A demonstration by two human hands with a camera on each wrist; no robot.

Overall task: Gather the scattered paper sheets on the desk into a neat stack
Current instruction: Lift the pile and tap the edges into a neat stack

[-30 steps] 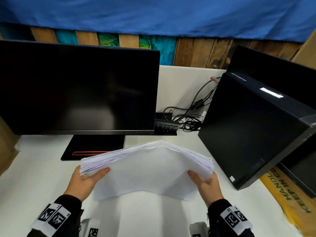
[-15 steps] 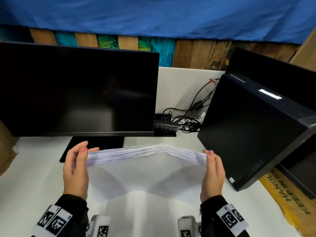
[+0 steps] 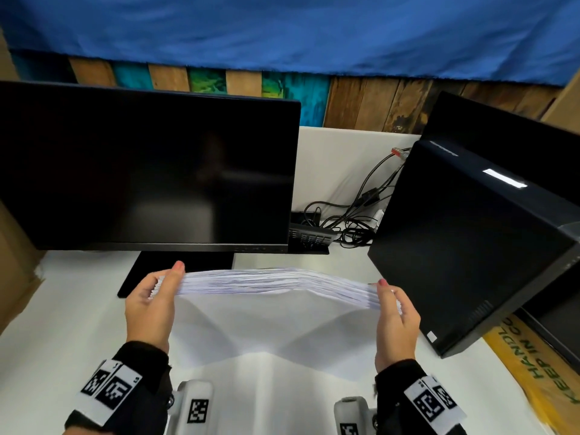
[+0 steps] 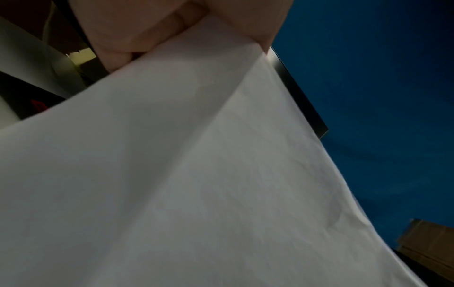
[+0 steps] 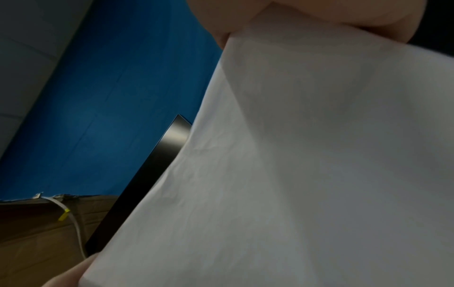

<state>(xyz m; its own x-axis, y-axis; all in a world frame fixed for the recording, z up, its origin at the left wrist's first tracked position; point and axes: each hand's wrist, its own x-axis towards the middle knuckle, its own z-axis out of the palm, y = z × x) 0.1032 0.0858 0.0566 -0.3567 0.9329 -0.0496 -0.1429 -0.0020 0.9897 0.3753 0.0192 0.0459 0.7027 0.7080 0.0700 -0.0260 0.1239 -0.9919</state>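
Note:
A thick bundle of white paper sheets (image 3: 266, 312) stands on its long edge on the white desk (image 3: 62, 324), its top edge fanned and uneven. My left hand (image 3: 157, 293) grips the bundle's left end, thumb over the near face. At the other end my right hand (image 3: 392, 306) grips the right side the same way. In the left wrist view the paper (image 4: 196, 174) fills most of the picture under my fingers (image 4: 137, 35). The right wrist view likewise shows the sheet's face (image 5: 307, 165) close up, with my fingers (image 5: 319, 15) at the top.
A black monitor (image 3: 147, 164) on its stand (image 3: 150, 271) rises just behind the paper. A black computer tower (image 3: 470, 246) stands close on the right, cables (image 3: 354, 215) behind it. A cardboard box (image 3: 15, 271) is at the left, a yellow printed box (image 3: 539, 381) at the lower right.
The bundle went from lying arched in my palms to standing upright on its edge. My hands turned from under it to its two ends and closed on them.

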